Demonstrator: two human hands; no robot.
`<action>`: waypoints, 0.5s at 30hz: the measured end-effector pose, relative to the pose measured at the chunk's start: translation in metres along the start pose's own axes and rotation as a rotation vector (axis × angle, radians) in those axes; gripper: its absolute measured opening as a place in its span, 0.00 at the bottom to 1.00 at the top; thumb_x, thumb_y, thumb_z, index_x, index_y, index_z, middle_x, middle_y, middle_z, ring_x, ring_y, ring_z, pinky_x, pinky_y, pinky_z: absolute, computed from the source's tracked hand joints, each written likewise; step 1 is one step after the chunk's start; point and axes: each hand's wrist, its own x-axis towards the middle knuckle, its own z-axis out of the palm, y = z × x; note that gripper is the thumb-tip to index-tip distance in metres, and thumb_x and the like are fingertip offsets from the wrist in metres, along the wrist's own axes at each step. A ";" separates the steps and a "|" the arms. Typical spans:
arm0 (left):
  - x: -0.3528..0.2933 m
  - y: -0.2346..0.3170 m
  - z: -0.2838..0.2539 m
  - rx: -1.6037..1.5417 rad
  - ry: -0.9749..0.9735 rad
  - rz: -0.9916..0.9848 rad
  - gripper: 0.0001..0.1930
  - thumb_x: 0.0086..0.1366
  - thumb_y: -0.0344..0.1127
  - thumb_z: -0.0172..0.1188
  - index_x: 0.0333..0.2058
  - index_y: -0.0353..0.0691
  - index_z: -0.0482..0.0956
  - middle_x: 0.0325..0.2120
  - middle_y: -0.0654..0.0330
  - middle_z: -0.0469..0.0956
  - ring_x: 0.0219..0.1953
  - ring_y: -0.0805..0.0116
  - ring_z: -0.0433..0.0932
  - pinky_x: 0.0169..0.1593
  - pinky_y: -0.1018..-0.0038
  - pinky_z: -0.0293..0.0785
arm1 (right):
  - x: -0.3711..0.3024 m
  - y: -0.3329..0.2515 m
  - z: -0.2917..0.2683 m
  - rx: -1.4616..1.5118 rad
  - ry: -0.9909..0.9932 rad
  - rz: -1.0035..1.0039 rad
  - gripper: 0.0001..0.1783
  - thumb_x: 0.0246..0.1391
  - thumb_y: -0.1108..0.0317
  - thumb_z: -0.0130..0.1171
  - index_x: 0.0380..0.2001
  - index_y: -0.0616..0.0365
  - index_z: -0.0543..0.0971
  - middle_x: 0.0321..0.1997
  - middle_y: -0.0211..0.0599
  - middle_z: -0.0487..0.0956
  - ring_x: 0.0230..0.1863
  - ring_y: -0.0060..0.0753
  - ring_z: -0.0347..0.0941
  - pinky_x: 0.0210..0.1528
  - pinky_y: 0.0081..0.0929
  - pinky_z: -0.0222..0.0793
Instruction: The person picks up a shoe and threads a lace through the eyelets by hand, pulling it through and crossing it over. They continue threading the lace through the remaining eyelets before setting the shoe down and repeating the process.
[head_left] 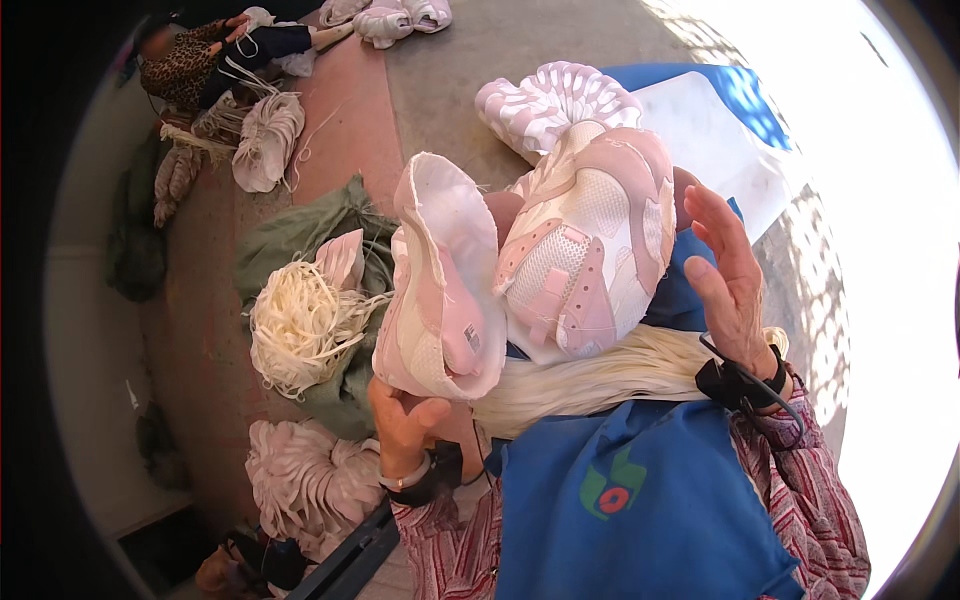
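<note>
My left hand [402,425] grips the lower end of a pink and white shoe upper [430,300], its pale lining turned partly upward. To the right of that piece, a bundle of matching shoe uppers [590,240] rests over my lap, showing mesh, eyelet strips and stitched overlays. My right hand [730,275] is raised just right of the bundle, fingers stretched and thumb apart, holding nothing. Across my lap, under the bundle, runs a thick hank of cream laces [600,380]. A blue apron [640,510] covers my front.
At left, a tangle of cream laces [300,325] lies on green cloth [335,215]. Stacked uppers sit below it [305,475] and ahead [560,100], near a white sheet [705,140] on blue material. Another person [215,65] sits at the far left among more bundles.
</note>
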 end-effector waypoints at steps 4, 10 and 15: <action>-0.001 0.004 0.014 -0.019 0.120 0.069 0.44 0.46 0.52 0.77 0.55 0.27 0.70 0.47 0.55 0.77 0.47 0.66 0.78 0.51 0.71 0.73 | 0.007 -0.029 0.032 -0.448 -0.286 -0.342 0.45 0.44 0.49 0.70 0.64 0.54 0.66 0.69 0.61 0.54 0.69 0.66 0.55 0.69 0.48 0.53; -0.008 0.020 0.034 0.019 0.163 0.202 0.42 0.45 0.55 0.74 0.50 0.26 0.72 0.28 0.58 0.80 0.31 0.68 0.79 0.35 0.74 0.74 | 0.064 0.002 0.046 -0.537 -0.191 -0.353 0.37 0.49 0.54 0.66 0.59 0.58 0.68 0.67 0.64 0.54 0.64 0.69 0.58 0.65 0.50 0.60; -0.014 0.007 0.023 -0.085 0.126 0.216 0.43 0.44 0.46 0.78 0.54 0.23 0.70 0.46 0.52 0.78 0.46 0.64 0.78 0.49 0.70 0.74 | 0.099 0.021 0.043 -0.452 -0.250 -0.288 0.25 0.53 0.65 0.55 0.54 0.63 0.72 0.52 0.60 0.73 0.52 0.58 0.72 0.58 0.44 0.68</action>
